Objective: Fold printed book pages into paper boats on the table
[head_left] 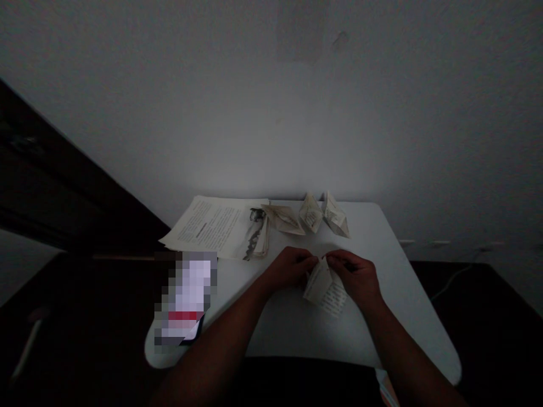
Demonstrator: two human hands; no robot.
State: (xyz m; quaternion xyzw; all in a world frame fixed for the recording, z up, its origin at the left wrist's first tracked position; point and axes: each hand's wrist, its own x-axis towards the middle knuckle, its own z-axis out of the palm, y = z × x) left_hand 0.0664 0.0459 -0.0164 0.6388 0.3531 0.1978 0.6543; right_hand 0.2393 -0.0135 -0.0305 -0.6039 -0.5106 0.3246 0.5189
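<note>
The folded paper [326, 289] is between the two hands, over the near middle part of the worktop [292, 333]. The fingers of the left hand [292, 267] are closed on its far left edge, and the thumb and fingers of the right hand [356, 274] pinch it at the far tip, just to the right of them. The paper spreads below the fingertips toward the near side, with lines of print on its lower right part. Some left fingers are hidden behind it, so I cannot tell how they are placed.

The worktop is pale, with rounded corners, and its far edge is near a plain grey wall [237, 113]. The room is dim. At the left there is a dark panel [42, 175] with a sloping edge, and at the right a thin cable [453, 278] runs down along the dark area.

Beyond the hands, three folded paper shapes stand in a row: a wide one [283, 219], a middle one [311, 213] and a right one [336, 216]. The wide one touches or overlaps the printed pages [207, 226] at the far left; I cannot tell which. Nearer on the left lies a phone [186, 299], mostly blurred. The left forearm passes close to it and covers part of the worktop.
</note>
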